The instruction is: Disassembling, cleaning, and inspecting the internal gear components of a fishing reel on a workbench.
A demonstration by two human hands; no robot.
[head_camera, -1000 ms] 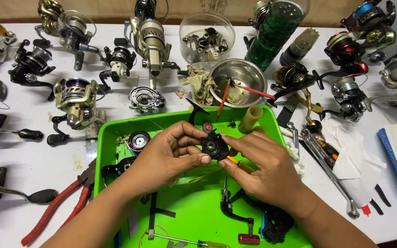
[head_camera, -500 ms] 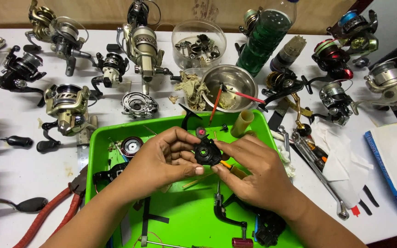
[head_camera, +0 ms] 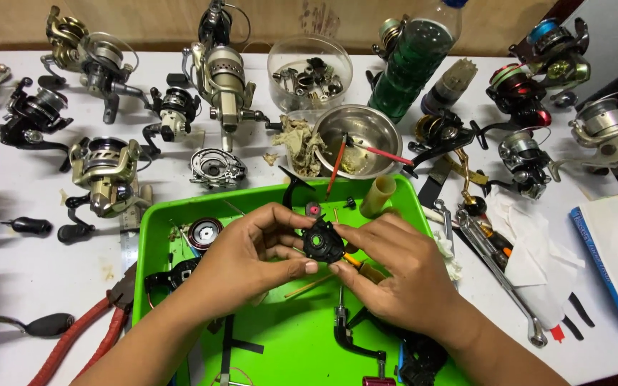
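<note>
On the white surface [head_camera: 23,264] many fishing reels wait, the green tray [head_camera: 287,343] still has loose bits lying in it, and above it the left hand [head_camera: 252,254] and right hand [head_camera: 402,275] both pinch one small black reel part [head_camera: 322,241].

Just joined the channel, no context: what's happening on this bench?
A person holds a small black reel part over a green tray, left hand and right hand both gripping it. More dark parts lie in the tray. Around it on the white table sit many fishing reels, a steel bowl, a green bottle and red-handled pliers.
</note>
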